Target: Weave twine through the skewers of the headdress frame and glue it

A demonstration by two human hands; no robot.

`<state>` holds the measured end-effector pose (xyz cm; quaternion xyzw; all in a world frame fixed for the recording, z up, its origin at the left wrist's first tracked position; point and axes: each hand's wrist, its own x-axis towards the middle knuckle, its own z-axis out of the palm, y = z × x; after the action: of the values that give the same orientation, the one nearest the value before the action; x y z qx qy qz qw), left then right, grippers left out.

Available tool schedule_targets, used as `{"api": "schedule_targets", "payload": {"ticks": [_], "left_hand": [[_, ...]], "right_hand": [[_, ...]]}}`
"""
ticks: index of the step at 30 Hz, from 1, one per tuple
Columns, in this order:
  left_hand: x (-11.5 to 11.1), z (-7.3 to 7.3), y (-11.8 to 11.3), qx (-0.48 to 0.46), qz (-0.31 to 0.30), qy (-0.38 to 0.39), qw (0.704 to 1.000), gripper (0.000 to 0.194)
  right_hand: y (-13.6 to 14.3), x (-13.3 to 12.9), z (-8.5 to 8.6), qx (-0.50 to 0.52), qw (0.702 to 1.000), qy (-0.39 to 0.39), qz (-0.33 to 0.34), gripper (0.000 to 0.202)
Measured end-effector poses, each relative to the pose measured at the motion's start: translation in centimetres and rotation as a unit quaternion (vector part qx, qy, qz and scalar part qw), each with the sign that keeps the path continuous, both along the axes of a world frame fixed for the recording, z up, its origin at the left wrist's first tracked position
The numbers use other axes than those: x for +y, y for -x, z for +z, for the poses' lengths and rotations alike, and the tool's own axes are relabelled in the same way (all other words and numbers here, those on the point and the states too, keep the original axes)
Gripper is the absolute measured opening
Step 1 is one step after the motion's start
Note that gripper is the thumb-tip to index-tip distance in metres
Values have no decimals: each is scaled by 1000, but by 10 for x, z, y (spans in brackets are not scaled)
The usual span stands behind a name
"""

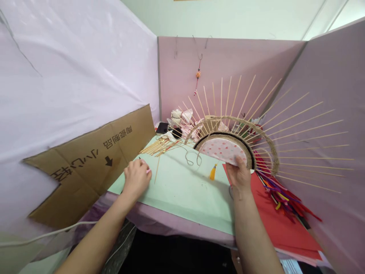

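Twine-and-stick fan (pixel 228 134), probably featherlight but a bit fragile.
Left hand (pixel 136 177) is curled on the green tabletop (pixel 176 182), contents can't be told; over the right side, the fan's dotted panel (pixel 216 149) is grasped by the right hand (pixel 238 175). Best held there, spokes (pixel 313 157) could get snapped.

Both hands block the view here!
Left hand (pixel 137 177) covers something, only a dark tip (pixel 140 158) peeking past its fingers, too small to name; right hand (pixel 240 175) masks the polka-dotted half-disc's (pixel 219 149) corner; beyond its fingers, thin wooden sticks (pixel 221 95) part-hide pink-and-white clutter (pixel 188 131).
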<state>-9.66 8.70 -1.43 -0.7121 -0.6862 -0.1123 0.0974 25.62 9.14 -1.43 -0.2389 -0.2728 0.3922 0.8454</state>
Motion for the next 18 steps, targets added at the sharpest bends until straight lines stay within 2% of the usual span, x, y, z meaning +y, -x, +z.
{"api": "schedule_targets", "payload": {"ticks": [2,5,8,11,14,18], "left_hand": [[11,1,-22,37,-30,36,998,35],[35,-5,-44,65,-18,84,994,35],[54,-12,-49,61,-1,102,993,38],[66,-13,-48,56,11,123,991,39],[81,-6,-51,38,27,144,988,37],[114,12,-63,-21,31,163,986,32]], "right_hand": [[0,-1,0,-2,1000,0,1,38],[-1,-1,0,-1,1000,-5,3,36],[-2,-1,0,-3,1000,-12,-3,39],[-3,0,1,-6,1000,-16,-5,42],[-3,1,-1,-4,1000,-8,-3,40],[-3,2,-2,-9,1000,-5,-5,39]]}}
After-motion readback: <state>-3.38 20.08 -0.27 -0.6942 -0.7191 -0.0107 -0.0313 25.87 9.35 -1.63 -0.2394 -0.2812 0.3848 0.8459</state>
